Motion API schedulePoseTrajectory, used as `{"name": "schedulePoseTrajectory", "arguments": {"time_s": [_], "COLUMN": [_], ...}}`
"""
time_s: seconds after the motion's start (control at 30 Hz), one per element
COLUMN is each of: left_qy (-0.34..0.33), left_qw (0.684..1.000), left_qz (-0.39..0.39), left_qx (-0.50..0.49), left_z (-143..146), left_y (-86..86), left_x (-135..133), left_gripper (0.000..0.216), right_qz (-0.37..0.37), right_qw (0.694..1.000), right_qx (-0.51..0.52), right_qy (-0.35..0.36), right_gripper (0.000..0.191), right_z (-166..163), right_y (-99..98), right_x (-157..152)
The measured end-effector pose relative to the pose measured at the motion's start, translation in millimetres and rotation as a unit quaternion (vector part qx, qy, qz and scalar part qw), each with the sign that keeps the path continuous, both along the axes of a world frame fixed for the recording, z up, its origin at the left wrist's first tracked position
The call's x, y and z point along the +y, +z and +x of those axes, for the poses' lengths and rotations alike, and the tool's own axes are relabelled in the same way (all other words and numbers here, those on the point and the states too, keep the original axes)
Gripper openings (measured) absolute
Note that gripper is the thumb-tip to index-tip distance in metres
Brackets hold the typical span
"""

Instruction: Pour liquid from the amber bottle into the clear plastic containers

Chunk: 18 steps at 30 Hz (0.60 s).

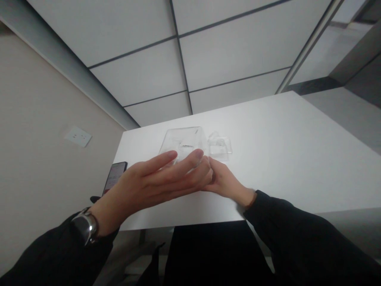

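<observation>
My left hand (pixel 160 180) reaches across above the white table (pixel 282 159), fingers stretched out together, palm facing away from me. My right hand (pixel 222 180) lies behind it, its fingers hidden by the left hand's fingertips where the two meet. Just beyond the hands sits a clear plastic tray (pixel 183 141), with a smaller clear plastic piece (pixel 220 147) to its right. I cannot make out whether either hand holds anything. A watch (pixel 86 226) is on my left wrist, and both sleeves are black.
A dark phone (pixel 114 176) with a lit screen lies at the table's left edge. A beige wall with a white socket plate (pixel 77 136) stands to the left. The tiled floor extends beyond the table.
</observation>
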<state>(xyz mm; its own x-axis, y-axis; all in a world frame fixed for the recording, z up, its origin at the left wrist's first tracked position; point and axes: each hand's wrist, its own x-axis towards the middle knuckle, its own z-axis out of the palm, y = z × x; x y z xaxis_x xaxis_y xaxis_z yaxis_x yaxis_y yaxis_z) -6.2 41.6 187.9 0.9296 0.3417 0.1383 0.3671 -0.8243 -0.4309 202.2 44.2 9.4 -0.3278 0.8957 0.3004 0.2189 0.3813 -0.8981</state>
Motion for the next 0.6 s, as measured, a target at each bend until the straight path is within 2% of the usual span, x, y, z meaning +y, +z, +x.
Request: {"name": "schedulePoseTrajectory", "arguments": {"time_s": [0.07,0.2,0.4,0.5,0.6], "left_qy": [-0.006,-0.042,0.001,0.007,-0.006], "left_qw": [0.998,0.988,0.992,0.989,0.988], "left_qz": [-0.051,-0.093,-0.104,-0.118,-0.116], "left_qx": [-0.035,-0.115,-0.064,-0.090,-0.101], "left_z": [1.2,3.2,3.8,2.5,1.2], "left_y": [1.4,4.7,6.0,5.1,5.3], "left_x": [0.8,2.3,2.7,2.5,1.7], "left_gripper": [0.058,0.061,0.068,0.076,0.071], "right_qz": [-0.002,0.000,0.005,0.011,0.014], "right_qw": [1.000,1.000,1.000,1.000,1.000], "right_qx": [-0.002,-0.006,-0.005,-0.002,0.003], "right_qy": [-0.002,-0.007,-0.009,-0.005,-0.004], "right_gripper": [0.073,0.073,0.075,0.076,0.077], "right_z": [-0.2,-0.2,-0.2,-0.4,-0.5], "right_y": [-0.6,-1.7,-2.3,-1.7,-1.3], "right_x": [0.0,-0.3,-1.3,-1.8,-2.0]}}
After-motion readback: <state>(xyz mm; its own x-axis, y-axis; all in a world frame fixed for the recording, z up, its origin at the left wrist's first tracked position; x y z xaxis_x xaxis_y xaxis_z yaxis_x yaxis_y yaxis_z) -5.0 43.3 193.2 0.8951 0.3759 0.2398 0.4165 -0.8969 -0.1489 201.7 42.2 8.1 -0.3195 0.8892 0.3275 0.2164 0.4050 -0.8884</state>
